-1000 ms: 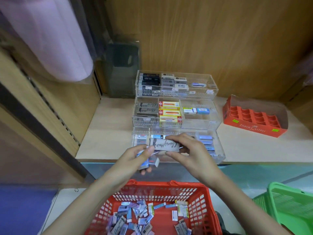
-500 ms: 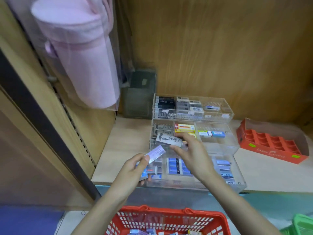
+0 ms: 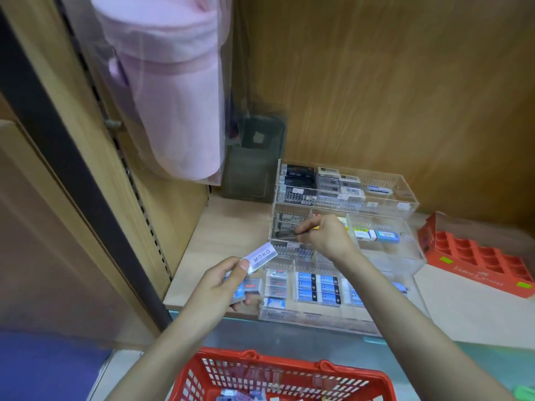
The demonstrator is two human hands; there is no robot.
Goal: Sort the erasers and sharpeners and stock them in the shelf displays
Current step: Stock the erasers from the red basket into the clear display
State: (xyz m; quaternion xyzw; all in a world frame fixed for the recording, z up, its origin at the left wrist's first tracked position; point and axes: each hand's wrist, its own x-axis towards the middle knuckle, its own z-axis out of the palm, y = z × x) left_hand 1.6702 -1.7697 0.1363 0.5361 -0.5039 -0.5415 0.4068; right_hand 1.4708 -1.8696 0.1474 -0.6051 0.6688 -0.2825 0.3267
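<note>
a shop: stocked eraser displays (image 3: 344,198), red shopping basket (image 3: 278,374).

A clear, glossy acrylic display (image 3: 385,198) stands in three tiers on a pale, matt wood-grain shelf (image 3: 228,227), backed at twelve o'clock by a smooth brown wood-grain panel (image 3: 376,82). At three o'clock sits an orange card tray (image 3: 474,256) with a matt finish. At six o'clock, a red plastic basket (image 3: 278,374) shows a slight sheen on its latticed wall. The left hand (image 3: 220,285) holds an eraser (image 3: 259,257) in a smooth lilac paper sleeve. At eleven o'clock hangs a soft pink cloth case (image 3: 170,91) behind shiny clear film.
</note>
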